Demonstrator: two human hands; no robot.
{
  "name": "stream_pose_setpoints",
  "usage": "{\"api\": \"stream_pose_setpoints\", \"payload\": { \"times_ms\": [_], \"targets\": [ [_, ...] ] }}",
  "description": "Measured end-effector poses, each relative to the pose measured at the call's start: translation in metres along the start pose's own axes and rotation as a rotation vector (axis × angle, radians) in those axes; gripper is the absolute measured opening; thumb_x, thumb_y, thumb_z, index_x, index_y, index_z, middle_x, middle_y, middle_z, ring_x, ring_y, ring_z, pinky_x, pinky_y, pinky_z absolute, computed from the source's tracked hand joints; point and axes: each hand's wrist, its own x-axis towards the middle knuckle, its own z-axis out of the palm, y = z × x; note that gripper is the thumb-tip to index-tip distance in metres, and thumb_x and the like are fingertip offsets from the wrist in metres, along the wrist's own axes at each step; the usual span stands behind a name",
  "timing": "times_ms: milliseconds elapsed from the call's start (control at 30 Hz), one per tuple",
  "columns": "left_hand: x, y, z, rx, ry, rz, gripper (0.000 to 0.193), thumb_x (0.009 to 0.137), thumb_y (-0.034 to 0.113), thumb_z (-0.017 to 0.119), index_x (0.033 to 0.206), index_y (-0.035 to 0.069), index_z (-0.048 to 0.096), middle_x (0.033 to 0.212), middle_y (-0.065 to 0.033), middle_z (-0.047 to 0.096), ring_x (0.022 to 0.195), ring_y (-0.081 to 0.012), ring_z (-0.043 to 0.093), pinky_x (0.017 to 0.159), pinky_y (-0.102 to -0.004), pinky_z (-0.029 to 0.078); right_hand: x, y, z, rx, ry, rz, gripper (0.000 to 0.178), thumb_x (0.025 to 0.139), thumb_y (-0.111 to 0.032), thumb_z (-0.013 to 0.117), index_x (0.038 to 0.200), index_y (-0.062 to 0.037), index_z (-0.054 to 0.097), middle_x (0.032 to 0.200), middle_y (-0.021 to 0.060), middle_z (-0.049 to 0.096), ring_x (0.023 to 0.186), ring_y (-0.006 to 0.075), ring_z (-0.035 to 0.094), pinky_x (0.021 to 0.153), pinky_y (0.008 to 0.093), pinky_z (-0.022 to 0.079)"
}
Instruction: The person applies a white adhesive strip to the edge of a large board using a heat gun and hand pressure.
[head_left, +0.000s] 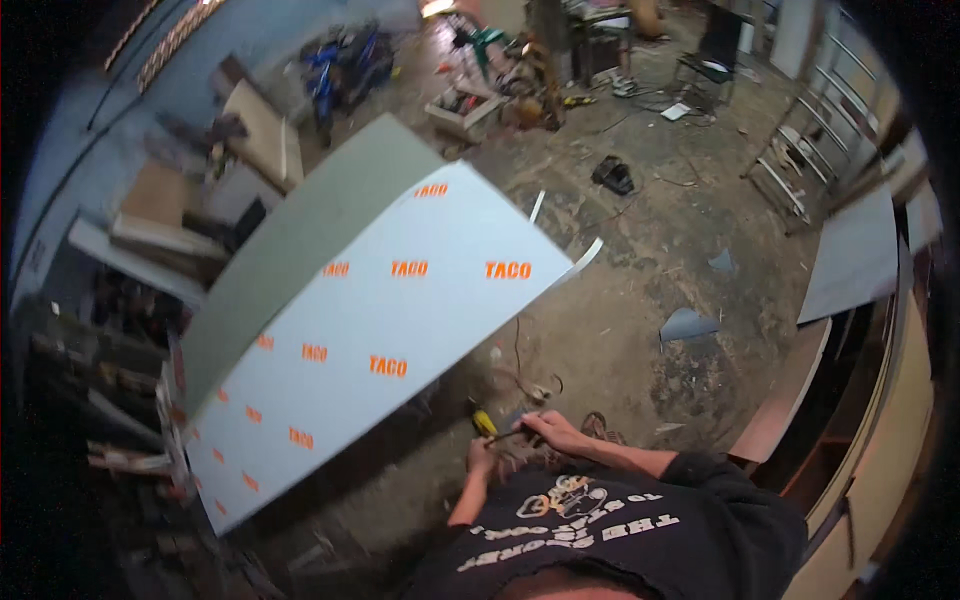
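My left hand (481,457) and my right hand (549,431) are close together in front of my body, both closed. Between them runs a short, thin, dark rod-like thing (509,434), one end at each hand; it is too small to name its kind. Just beyond my left hand shows a yellow-and-black tool (483,419); I cannot tell whether it touches that hand or lies on the floor. To the left, a large white panel (360,330) with repeated orange print lies tilted across the view, partly over a grey-green board (300,230).
A thin cable (519,345) runs over the concrete floor past the panel's edge. Offcuts (688,324) and a dark bundle (613,175) lie ahead. At the right stand a metal ladder (800,150) and leaning boards (850,250). Stacked boards (155,205) line the left wall.
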Motion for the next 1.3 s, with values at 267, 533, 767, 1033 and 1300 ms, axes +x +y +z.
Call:
{"api": "stream_pose_setpoints", "payload": {
  "times_ms": [267,533,767,1033,1300],
  "targets": [
    [0.062,0.077,0.064,0.311,-0.287,0.196,0.054,0.095,0.047,0.039,0.102,0.000,0.065,0.094,-0.0214,0.067,0.094,-0.0381,0.062,0.078,-0.0476,0.047,-0.054,-0.044,-0.085,0.310,0.372,-0.137,0.043,0.099,-0.039,0.043,0.119,-0.0047,0.058,0.101,0.0081,0.069,0.083,0.0145,0.065,0.072,0.0284,0.050],
    [0.043,0.279,0.129,0.087,-0.758,0.511,0.056,0.097,0.042,0.040,0.089,-0.008,0.065,0.082,-0.0228,0.067,0.066,-0.0256,0.066,0.068,-0.0381,0.051,-0.117,-0.030,-0.202,-0.221,0.901,-0.267,0.059,0.089,-0.030,0.059,0.137,-0.0007,0.040,0.113,0.0196,0.062,0.090,0.0233,0.063,0.079,0.0345,0.050],
    [-0.026,0.428,0.138,-0.531,-1.128,0.232,0.054,0.099,0.038,0.040,0.093,-0.008,0.067,0.083,-0.0156,0.069,0.070,-0.0192,0.066,0.071,-0.0322,0.052,-0.208,0.143,-0.222,0.137,1.151,0.298,0.036,0.093,-0.037,0.054,0.095,-0.0029,0.066,0.090,0.0122,0.065,0.079,0.0180,0.062,0.067,0.0338,0.048],
    [-0.063,0.440,0.142,-0.531,-1.308,0.368,0.053,0.100,0.040,0.039,0.103,-0.004,0.067,0.082,-0.0099,0.069,0.076,-0.0146,0.065,0.073,-0.0271,0.052,-0.225,0.118,-0.262,1.606,1.005,-0.604,0.059,0.093,-0.057,0.040,0.114,-0.0032,0.055,0.100,0.0123,0.063,0.080,0.0242,0.061,0.068,0.0345,0.052],
    [-0.021,0.445,0.113,-0.477,-1.350,0.503,0.049,0.100,0.034,0.037,0.106,-0.004,0.067,0.089,-0.0115,0.069,0.075,-0.0162,0.066,0.075,-0.0284,0.050,-0.238,0.136,-0.359,1.841,1.300,-0.494,0.051,0.093,-0.051,0.040,0.092,-0.0009,0.050,0.068,0.0115,0.053,0.053,0.0217,0.052,0.046,0.0347,0.044]
  ]
}}
